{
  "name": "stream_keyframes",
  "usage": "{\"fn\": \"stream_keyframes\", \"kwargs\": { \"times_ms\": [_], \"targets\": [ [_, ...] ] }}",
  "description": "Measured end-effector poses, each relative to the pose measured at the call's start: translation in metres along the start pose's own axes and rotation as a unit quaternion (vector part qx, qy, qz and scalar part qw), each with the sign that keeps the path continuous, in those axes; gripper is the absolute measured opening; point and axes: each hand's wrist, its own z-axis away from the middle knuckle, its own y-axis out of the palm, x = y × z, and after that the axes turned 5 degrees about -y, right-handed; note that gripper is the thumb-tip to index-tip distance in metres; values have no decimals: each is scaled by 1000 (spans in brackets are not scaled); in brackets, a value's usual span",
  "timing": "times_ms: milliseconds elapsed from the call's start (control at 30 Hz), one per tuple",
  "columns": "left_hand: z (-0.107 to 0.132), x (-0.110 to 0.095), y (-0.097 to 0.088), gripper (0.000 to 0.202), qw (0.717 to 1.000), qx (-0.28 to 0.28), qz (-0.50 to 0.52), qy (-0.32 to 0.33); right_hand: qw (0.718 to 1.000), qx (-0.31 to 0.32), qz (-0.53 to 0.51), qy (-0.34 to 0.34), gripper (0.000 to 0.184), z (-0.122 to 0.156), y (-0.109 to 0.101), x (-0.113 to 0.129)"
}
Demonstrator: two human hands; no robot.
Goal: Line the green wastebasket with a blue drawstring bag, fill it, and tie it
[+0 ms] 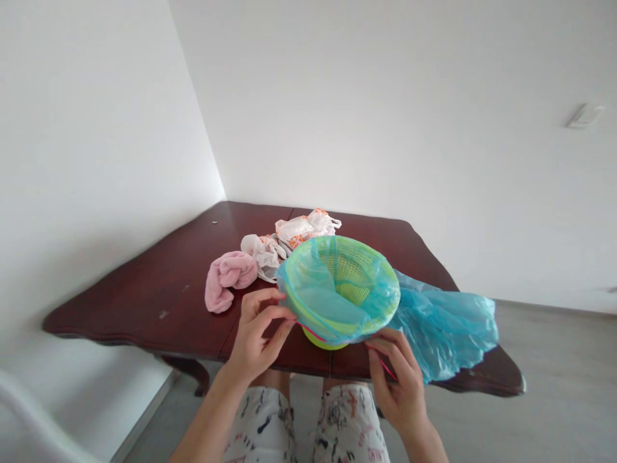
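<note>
Basket (349, 265) stood at table (144, 302) edge, bag (308, 283) over rim | Left hand (257, 334): pinched bag's hem | Right hand (399, 379): pinched red cord (387, 370) | Even two-sided tension was advisable — one-sided pulling risked slippage.

Dark reddish-brown wooden table (144, 299) with a wavy edge and straight seams across its glossy top. Left of centre lies a twisted pink cloth (231, 273); beside it, a crumpled white plastic bag (264, 256), and behind, a white bag with orange print (306, 226). A green mesh basket (357, 263) stands near the front edge, a blue plastic bag (448, 328) draped over its rim and spreading rightward across the tabletop. Far left: a small pale object (214, 222).
</note>
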Motion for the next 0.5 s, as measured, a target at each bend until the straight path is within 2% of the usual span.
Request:
{"fn": "stream_keyframes", "kwargs": {
  "times_ms": [67, 133, 167, 200, 267, 300, 333, 367, 400, 433, 500],
  "targets": [
    [11, 4, -1, 12, 998, 55, 16, -37, 999, -33, 32, 4, 31, 2, 2, -3],
    [16, 6, -6, 15, 990, 118, 42, -56, 991, -110, 72, 11, 44, 2, 3, -4],
    [16, 5, -10, 18, 989, 129, 47, -59, 984, -152, 88, 14, 54, 1, 2, -3],
    [13, 3, -15, 23, 991, 115, 46, -56, 979, -180, 100, 14, 64, -3, 1, 0],
    [-3, -8, -23, 33, 998, 44, 29, -31, 980, -162, 113, -4, 72, -15, -6, 6],
    [-15, -16, -27, 36, 999, 25, 19, -10, 985, -120, 121, -26, 71, -24, -11, 10],
    [-31, -26, -28, 39, 999, 33, 12, 14, 988, -60, 128, -53, 68, -35, -16, 14],
    [-49, -35, -28, 39, 995, 88, 9, 35, 988, 4, 131, -80, 63, -46, -21, 18],
    [-69, -45, -25, 39, 984, 169, 2, 46, 985, 64, 126, -100, 57, -58, -26, 20],
    [-90, -52, -19, 39, 966, 253, -18, 47, 981, 111, 115, -112, 49, -70, -30, 23],
    [-128, -60, 0, 48, 913, 401, -74, 33, 976, 168, 83, -114, 32, -89, -33, 25]
  ]
}}
